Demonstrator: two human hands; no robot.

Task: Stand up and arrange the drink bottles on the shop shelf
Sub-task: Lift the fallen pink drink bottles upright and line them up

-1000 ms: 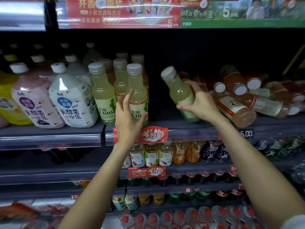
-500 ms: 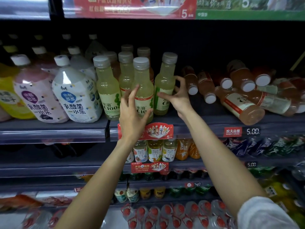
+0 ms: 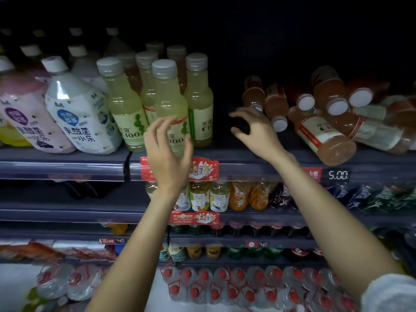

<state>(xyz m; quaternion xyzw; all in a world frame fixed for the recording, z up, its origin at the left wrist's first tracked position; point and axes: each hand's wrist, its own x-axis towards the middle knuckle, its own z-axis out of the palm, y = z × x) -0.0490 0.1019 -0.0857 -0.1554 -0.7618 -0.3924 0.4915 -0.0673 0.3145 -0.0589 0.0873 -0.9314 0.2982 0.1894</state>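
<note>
Several pale green drink bottles stand upright in a cluster on the top shelf (image 3: pixel 236 170). The rightmost green bottle (image 3: pixel 199 97) stands apart from both hands. My left hand (image 3: pixel 167 152) hovers in front of the front green bottle (image 3: pixel 168 102), fingers loosely curved, holding nothing. My right hand (image 3: pixel 254 129) is spread in the dark gap between the green cluster and a pile of orange-pink bottles (image 3: pixel 324 131) lying on their sides at the right. It holds nothing.
White and pink pouch-shaped bottles (image 3: pixel 78 118) lean at the left of the same shelf. A red promo tag (image 3: pixel 202 168) and a 5.00 price label (image 3: pixel 337 175) hang on the shelf edge. Lower shelves carry tea bottles (image 3: pixel 219 197) and red-capped water bottles (image 3: pixel 225 287).
My right hand stood the green bottle upright beside the cluster, let go of it and moved right toward the fallen orange bottles. My left hand released the front green bottle.
</note>
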